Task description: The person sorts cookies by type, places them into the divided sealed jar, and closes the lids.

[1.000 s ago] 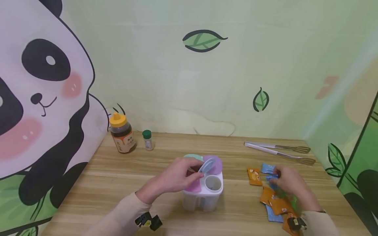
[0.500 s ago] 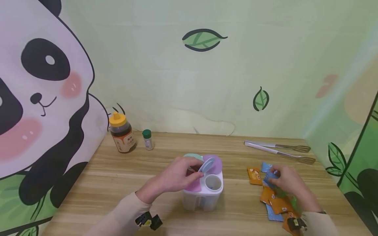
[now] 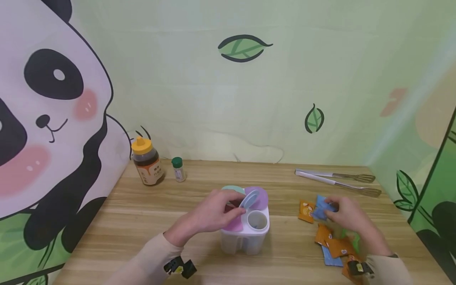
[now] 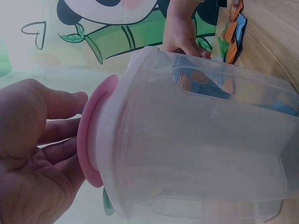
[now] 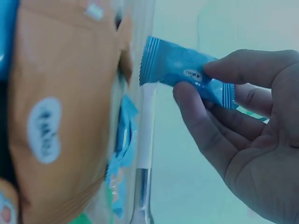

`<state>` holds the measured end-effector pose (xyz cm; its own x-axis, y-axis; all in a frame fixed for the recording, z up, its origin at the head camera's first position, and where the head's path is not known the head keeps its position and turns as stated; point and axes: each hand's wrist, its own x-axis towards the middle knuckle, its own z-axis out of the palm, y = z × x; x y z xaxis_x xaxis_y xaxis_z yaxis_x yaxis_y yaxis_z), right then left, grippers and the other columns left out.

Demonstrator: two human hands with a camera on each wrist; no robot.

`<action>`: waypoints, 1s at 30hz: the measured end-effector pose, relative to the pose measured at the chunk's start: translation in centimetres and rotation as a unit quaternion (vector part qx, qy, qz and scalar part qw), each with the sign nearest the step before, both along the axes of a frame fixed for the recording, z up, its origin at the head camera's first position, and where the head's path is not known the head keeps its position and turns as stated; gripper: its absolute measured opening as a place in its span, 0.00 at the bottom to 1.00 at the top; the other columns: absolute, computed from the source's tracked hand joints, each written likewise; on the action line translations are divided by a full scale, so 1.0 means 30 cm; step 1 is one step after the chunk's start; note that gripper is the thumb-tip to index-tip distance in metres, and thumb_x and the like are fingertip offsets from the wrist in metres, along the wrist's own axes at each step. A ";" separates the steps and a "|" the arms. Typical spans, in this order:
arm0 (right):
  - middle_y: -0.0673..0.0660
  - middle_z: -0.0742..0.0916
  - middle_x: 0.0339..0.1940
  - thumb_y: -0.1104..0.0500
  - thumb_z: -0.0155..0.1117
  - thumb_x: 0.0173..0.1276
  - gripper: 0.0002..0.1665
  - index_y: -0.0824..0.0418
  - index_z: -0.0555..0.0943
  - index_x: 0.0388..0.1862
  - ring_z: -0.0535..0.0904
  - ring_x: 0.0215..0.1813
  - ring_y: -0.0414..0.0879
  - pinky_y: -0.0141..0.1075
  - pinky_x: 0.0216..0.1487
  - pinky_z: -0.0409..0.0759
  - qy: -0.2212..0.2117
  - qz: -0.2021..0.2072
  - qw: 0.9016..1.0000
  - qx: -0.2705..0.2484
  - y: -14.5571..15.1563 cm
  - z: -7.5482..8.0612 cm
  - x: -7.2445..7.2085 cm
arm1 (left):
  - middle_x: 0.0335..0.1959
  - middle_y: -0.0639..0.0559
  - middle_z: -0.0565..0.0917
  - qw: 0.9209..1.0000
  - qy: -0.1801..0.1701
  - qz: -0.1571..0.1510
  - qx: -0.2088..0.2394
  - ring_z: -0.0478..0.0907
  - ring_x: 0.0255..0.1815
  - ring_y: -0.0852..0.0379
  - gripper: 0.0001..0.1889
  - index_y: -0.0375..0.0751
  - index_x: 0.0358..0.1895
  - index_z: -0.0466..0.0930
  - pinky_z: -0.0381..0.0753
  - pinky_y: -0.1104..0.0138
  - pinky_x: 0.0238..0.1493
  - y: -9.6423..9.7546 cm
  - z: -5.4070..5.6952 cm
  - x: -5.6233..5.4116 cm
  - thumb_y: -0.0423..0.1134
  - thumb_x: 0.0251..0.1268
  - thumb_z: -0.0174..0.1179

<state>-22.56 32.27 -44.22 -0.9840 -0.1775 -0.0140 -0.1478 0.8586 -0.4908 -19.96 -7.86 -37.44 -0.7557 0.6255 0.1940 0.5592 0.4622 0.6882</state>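
Note:
In the head view my left hand (image 3: 211, 211) pinches a tilted light-blue lid (image 3: 251, 199) on a translucent container (image 3: 242, 242). The uncovered round opening (image 3: 257, 220) is beside it; green, purple and pink lids cover the others. From the left wrist, my left hand (image 4: 35, 144) appears beside the pink lid (image 4: 88, 135), and the blue lid is hidden. My right hand (image 3: 349, 215) pinches a small blue sachet (image 5: 180, 67) between thumb and fingers, held above the table in the right wrist view. Another blue sachet (image 5: 124, 133) lies beyond it.
Several orange sachets (image 3: 340, 247) and a blue one (image 3: 331, 258) lie by my right wrist. One orange sachet (image 3: 306, 211) sits apart. Metal tongs (image 3: 335, 183) lie at the back right. A yellow-capped honey jar (image 3: 149, 166) and a green-capped shaker (image 3: 178, 169) stand back left.
My right hand has picked up the blue sachet and shifted it slightly left. The left hand and the light-blue lid have stayed in place.

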 end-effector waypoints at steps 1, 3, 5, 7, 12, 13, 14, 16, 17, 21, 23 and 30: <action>0.63 0.87 0.38 0.61 0.67 0.62 0.21 0.71 0.79 0.51 0.82 0.33 0.45 0.40 0.33 0.83 0.002 0.002 1.000 -0.004 -0.004 0.003 0.001 | 0.44 0.50 0.86 1.000 0.000 0.000 0.000 0.84 0.44 0.60 0.13 0.40 0.53 0.82 0.82 0.76 0.46 0.000 0.000 0.000 0.36 0.67 0.61; 0.61 0.87 0.38 0.61 0.66 0.63 0.21 0.71 0.80 0.52 0.82 0.33 0.44 0.38 0.33 0.83 0.008 0.005 1.000 -0.011 -0.015 0.012 0.004 | 0.44 0.50 0.86 1.000 -0.001 -0.001 0.000 0.84 0.44 0.60 0.13 0.40 0.53 0.82 0.82 0.76 0.46 -0.001 0.000 -0.001 0.36 0.68 0.61; 0.60 0.87 0.39 0.60 0.66 0.63 0.21 0.71 0.80 0.53 0.82 0.35 0.45 0.38 0.33 0.83 0.015 0.008 1.000 -0.016 -0.027 0.023 0.008 | 0.44 0.50 0.86 1.000 -0.002 -0.001 0.000 0.84 0.44 0.60 0.13 0.40 0.53 0.82 0.82 0.76 0.46 -0.001 -0.001 -0.002 0.36 0.68 0.61; 0.59 0.87 0.40 0.60 0.66 0.63 0.22 0.70 0.80 0.53 0.83 0.38 0.47 0.38 0.35 0.84 0.026 0.008 0.999 -0.017 -0.043 0.037 0.013 | 0.45 0.50 0.86 1.000 -0.002 -0.001 -0.001 0.84 0.44 0.61 0.13 0.40 0.53 0.82 0.82 0.76 0.45 -0.001 -0.002 -0.002 0.37 0.68 0.61; 0.56 0.87 0.38 0.60 0.67 0.64 0.18 0.68 0.82 0.50 0.83 0.40 0.48 0.40 0.38 0.85 0.056 0.020 0.998 -0.022 -0.078 0.069 0.024 | 0.44 0.51 0.86 1.000 0.004 0.001 -0.005 0.84 0.44 0.61 0.13 0.41 0.53 0.82 0.82 0.76 0.45 -0.001 -0.002 -0.003 0.37 0.67 0.61; 0.55 0.87 0.37 0.61 0.67 0.64 0.17 0.68 0.82 0.49 0.83 0.39 0.48 0.40 0.38 0.85 0.063 0.024 0.997 -0.024 -0.084 0.074 0.025 | 0.44 0.51 0.86 1.000 0.005 0.002 -0.005 0.84 0.43 0.61 0.13 0.41 0.53 0.82 0.82 0.76 0.45 -0.002 -0.002 -0.002 0.37 0.67 0.61; 0.55 0.87 0.36 0.61 0.67 0.64 0.16 0.67 0.82 0.48 0.83 0.39 0.48 0.40 0.38 0.85 0.070 0.027 0.997 -0.025 -0.090 0.080 0.027 | 0.44 0.51 0.86 1.000 0.006 0.002 -0.005 0.84 0.43 0.61 0.13 0.40 0.53 0.82 0.82 0.76 0.45 -0.002 -0.002 -0.002 0.37 0.67 0.61; 0.54 0.87 0.36 0.61 0.67 0.64 0.15 0.66 0.83 0.48 0.83 0.38 0.46 0.39 0.37 0.85 0.084 0.030 0.996 -0.025 -0.103 0.091 0.031 | 0.44 0.51 0.86 1.000 0.007 0.002 -0.004 0.84 0.43 0.61 0.13 0.40 0.53 0.82 0.82 0.76 0.45 -0.002 -0.001 -0.002 0.37 0.67 0.61; 0.54 0.88 0.36 0.61 0.67 0.63 0.15 0.66 0.83 0.48 0.83 0.38 0.46 0.39 0.37 0.85 0.090 0.032 0.995 -0.026 -0.109 0.096 0.033 | 0.44 0.51 0.86 1.000 0.008 0.002 -0.004 0.84 0.43 0.61 0.13 0.40 0.53 0.82 0.82 0.76 0.45 -0.002 -0.001 -0.001 0.37 0.67 0.61; 0.54 0.88 0.35 0.61 0.68 0.63 0.15 0.65 0.83 0.48 0.83 0.36 0.43 0.33 0.34 0.84 0.102 0.034 0.994 -0.029 -0.132 0.117 0.044 | 0.44 0.50 0.86 1.000 0.008 0.001 -0.003 0.84 0.43 0.61 0.13 0.40 0.53 0.82 0.82 0.76 0.45 -0.002 0.000 0.000 0.37 0.67 0.61; 0.54 0.88 0.35 0.60 0.69 0.63 0.16 0.66 0.83 0.48 0.82 0.35 0.42 0.30 0.34 0.83 0.104 0.037 0.993 -0.033 -0.143 0.129 0.051 | 0.44 0.50 0.86 1.000 0.007 0.001 -0.004 0.84 0.43 0.61 0.13 0.40 0.53 0.82 0.82 0.76 0.45 -0.001 0.001 0.000 0.37 0.67 0.61; 0.51 0.88 0.34 0.58 0.70 0.62 0.15 0.65 0.84 0.46 0.80 0.33 0.37 0.28 0.33 0.81 0.117 0.061 0.989 -0.060 -0.178 0.163 0.067 | 0.44 0.50 0.86 1.000 0.005 0.001 -0.003 0.84 0.44 0.61 0.13 0.40 0.53 0.82 0.82 0.76 0.45 0.000 0.005 0.002 0.37 0.67 0.61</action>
<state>-20.56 26.93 -39.34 -0.9291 -0.2815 0.2398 -0.3681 0.7652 -0.5282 -19.90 -7.87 -37.30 -0.7557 0.6247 0.1967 0.5641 0.4683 0.6800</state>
